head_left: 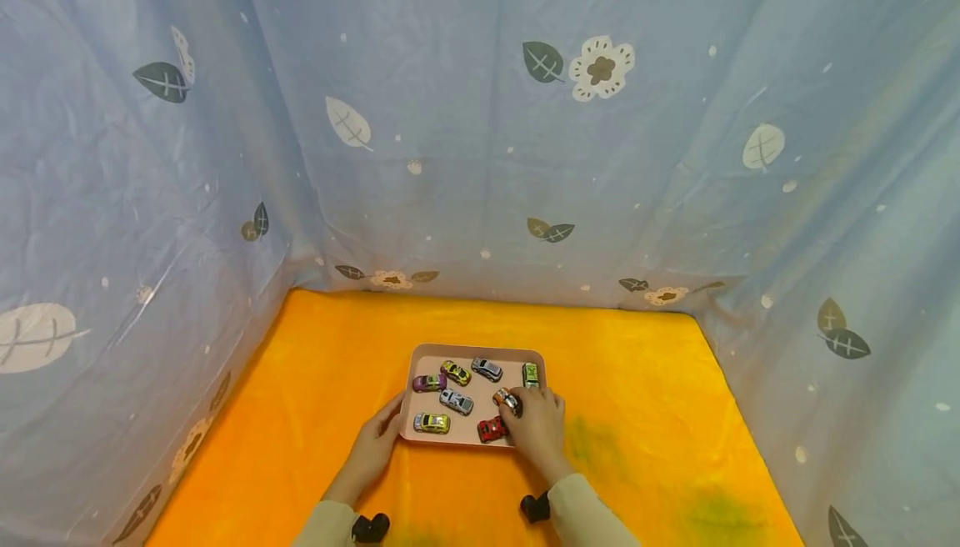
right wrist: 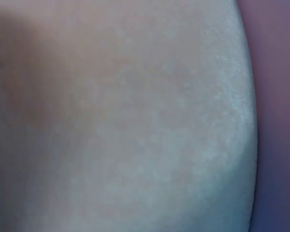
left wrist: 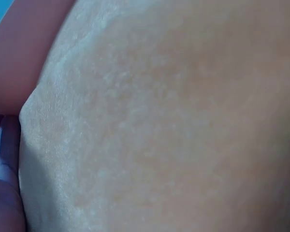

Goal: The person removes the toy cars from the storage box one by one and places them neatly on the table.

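A shallow pink tray (head_left: pixel 480 444) holds several small toy cars. My left hand (head_left: pixel 372 447) grips its near left corner; in the left wrist view, skin fills most of the picture, with the fingers (left wrist: pixel 7 150) at the lower left against the tray wall (left wrist: pixel 26 43). Over the tray's right side, my right hand (head_left: pixel 538 429) pinches an orange-and-white toy car (head_left: pixel 506 399). A red toy car (head_left: pixel 491 429) lies just left of that hand, partly hidden by it. Beyond it sits a green toy car (head_left: pixel 530 375). The right wrist view is nearly all blurred skin.
Other toy cars in the tray are a purple one (head_left: pixel 430 383), a yellow-and-black one (head_left: pixel 455 372), a grey one (head_left: pixel 487 368), a white one (head_left: pixel 456 401) and a yellow one (head_left: pixel 432 423). An orange-yellow cloth (head_left: pixel 637 380) lies beneath. Blue patterned curtains (head_left: pixel 450 113) enclose three sides.
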Motion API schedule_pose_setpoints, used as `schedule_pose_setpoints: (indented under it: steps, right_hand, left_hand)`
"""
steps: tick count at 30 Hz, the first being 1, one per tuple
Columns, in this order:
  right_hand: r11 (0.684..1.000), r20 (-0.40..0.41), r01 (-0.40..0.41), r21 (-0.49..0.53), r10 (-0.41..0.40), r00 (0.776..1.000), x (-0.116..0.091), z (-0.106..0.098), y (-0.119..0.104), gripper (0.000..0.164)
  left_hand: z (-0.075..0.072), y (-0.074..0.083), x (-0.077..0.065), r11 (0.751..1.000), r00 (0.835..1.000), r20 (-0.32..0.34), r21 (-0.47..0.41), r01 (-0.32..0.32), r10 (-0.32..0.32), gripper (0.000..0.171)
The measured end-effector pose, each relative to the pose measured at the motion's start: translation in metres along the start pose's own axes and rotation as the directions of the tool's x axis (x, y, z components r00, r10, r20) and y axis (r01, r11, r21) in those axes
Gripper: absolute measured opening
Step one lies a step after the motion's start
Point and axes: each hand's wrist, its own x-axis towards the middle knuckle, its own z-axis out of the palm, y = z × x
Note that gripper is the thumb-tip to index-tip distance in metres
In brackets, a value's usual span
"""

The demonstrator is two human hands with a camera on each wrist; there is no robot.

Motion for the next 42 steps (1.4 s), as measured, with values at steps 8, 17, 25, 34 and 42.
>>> schedule_pose_setpoints:
  steps: [8, 17, 25, 34, 42]
  right_hand:
    - [1.000, -0.027, 0.011, 0.021, -0.010, 1.000, 0.003, -0.004, -0.003, 0.029]
    - [0.972, -0.078, -0.001, 0.233, 0.020, 0.997, 0.005, -0.012, -0.002, 0.027]
    - [0.886, -0.088, -0.058, 0.459, 0.111, 0.990, 0.017, -0.037, 0.009, 0.033]
    - [0.848, -0.057, -0.201, 0.491, 0.261, 0.964, 0.031, -0.052, 0.043, 0.035]
    - [0.818, -0.039, -0.308, 0.486, 0.372, 0.927, 0.037, -0.050, 0.077, 0.040]
  left_hand:
    - [-0.002, 0.000, 0.004, 1.000, 1.000, -0.001, -0.004, -0.005, 0.005, 0.046]
    - [-0.005, -0.002, 0.006, 1.000, 1.000, 0.008, -0.001, 0.012, -0.012, 0.046]
    - [-0.006, -0.002, 0.006, 1.000, 1.000, 0.004, 0.011, 0.023, -0.023, 0.047]
    - [-0.005, -0.005, 0.004, 1.000, 1.000, 0.009, -0.017, 0.023, -0.023, 0.046]
    - [-0.002, -0.002, 0.003, 1.000, 1.000, 0.008, -0.010, 0.029, -0.029, 0.047]
